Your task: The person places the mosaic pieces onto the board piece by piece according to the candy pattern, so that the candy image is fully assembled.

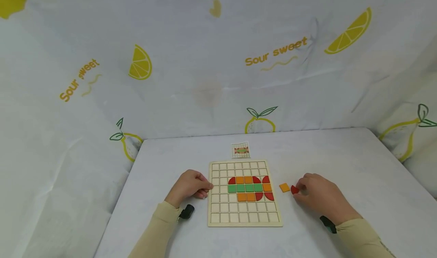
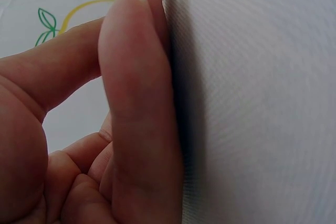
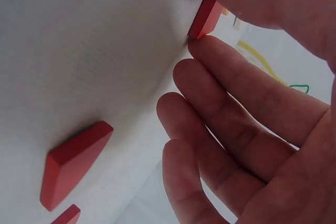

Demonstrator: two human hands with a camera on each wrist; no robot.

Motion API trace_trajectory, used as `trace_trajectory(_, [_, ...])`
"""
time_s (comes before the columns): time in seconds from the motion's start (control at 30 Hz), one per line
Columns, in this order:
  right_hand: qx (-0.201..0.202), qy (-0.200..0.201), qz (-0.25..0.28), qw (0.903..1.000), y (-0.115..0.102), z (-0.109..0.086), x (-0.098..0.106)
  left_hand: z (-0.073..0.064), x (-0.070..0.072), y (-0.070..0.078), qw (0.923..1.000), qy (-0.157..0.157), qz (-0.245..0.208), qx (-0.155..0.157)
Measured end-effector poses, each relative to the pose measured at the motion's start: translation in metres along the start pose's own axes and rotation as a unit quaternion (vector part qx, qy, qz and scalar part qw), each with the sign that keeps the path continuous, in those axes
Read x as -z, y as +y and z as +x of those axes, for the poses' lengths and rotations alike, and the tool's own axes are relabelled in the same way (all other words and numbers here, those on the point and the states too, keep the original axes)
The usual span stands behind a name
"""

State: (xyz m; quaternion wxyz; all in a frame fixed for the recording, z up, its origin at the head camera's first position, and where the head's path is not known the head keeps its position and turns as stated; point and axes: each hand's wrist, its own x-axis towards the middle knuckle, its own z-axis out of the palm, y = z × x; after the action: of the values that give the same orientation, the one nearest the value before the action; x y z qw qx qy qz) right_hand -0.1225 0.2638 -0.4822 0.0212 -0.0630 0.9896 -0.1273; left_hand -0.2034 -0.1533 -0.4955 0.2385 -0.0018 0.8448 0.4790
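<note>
A wooden grid board [image 1: 246,224] lies flat on the table. Its squares carry green tiles [image 1: 241,188], orange tiles [image 1: 244,180] and red quarter-circle tiles [image 1: 269,196] in a patterned block. My left hand [image 1: 192,186] pinches the board's left edge between thumb [image 2: 136,77] and index finger. To the right of the board, my right hand [image 1: 315,193] holds a red quarter-circle tile [image 3: 206,18] between thumb and index fingertip, low at the table surface. Its other fingers are loosely bent. Just left of that tile lies a loose orange square tile [image 1: 284,187].
Behind the board lies a small pattern card [image 1: 241,150] with a matching grid print. In the right wrist view, another red tile [image 3: 76,165] rests on the table [image 3: 105,51] beside my fingers, with part of one more red tile [image 3: 68,215] at the frame's bottom.
</note>
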Motion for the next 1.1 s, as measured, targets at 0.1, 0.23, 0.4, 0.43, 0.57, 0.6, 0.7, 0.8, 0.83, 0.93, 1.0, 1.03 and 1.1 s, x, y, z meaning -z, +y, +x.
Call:
trace_trajectory(0.1, [-0.002,-0.004,0.004,1.0000,-0.002,0.002,0.000,-0.002,0.002,0.000,1.0000,0.002,-0.002,0.002])
trace_trajectory(0.23, [-0.002,-0.004,0.002,1.0000,-0.003,0.004,0.001,-0.003,0.003,0.000,1.0000,0.002,-0.008,0.002])
trace_trajectory(0.4, [0.004,-0.007,0.004,1.0000,-0.004,0.007,0.003,-0.004,0.004,-0.001,1.0000,0.002,-0.009,-0.001])
trace_trajectory(0.43, [0.005,-0.008,0.007,0.9999,-0.005,0.007,0.004,-0.004,0.005,-0.002,1.0000,0.003,-0.008,-0.001])
trace_trajectory(0.57, [0.008,-0.017,0.025,0.9995,-0.016,0.013,0.008,-0.005,0.006,-0.003,1.0000,0.006,-0.006,-0.001])
trace_trajectory(0.6, [0.011,-0.020,0.029,0.9993,-0.021,0.015,0.009,-0.005,0.006,-0.003,1.0000,0.007,-0.005,-0.001])
trace_trajectory(0.7, [0.029,-0.025,0.038,0.9985,-0.041,0.023,0.009,-0.005,0.007,-0.003,0.9999,0.008,-0.007,0.002])
trace_trajectory(0.8, [0.057,-0.026,0.042,0.9972,-0.065,0.029,0.005,-0.005,0.006,-0.002,0.9999,0.006,-0.010,0.002])
trace_trajectory(0.83, [0.068,-0.025,0.043,0.9965,-0.073,0.031,0.003,-0.005,0.006,-0.001,0.9999,0.004,-0.012,0.003])
trace_trajectory(0.93, [0.094,-0.022,0.046,0.9942,-0.095,0.036,-0.003,-0.006,0.005,0.001,0.9998,-0.001,-0.017,0.002])
trace_trajectory(1.0, [0.115,-0.017,0.047,0.9921,-0.107,0.038,-0.007,-0.006,0.004,0.002,0.9998,-0.003,-0.022,0.002])
trace_trajectory(1.03, [0.123,-0.013,0.048,0.9912,-0.113,0.039,-0.008,-0.006,0.004,0.002,0.9997,-0.003,-0.024,0.001])
trace_trajectory(1.1, [0.139,-0.006,0.048,0.9892,-0.122,0.040,-0.012,-0.007,0.003,0.003,0.9997,-0.003,-0.026,0.000])
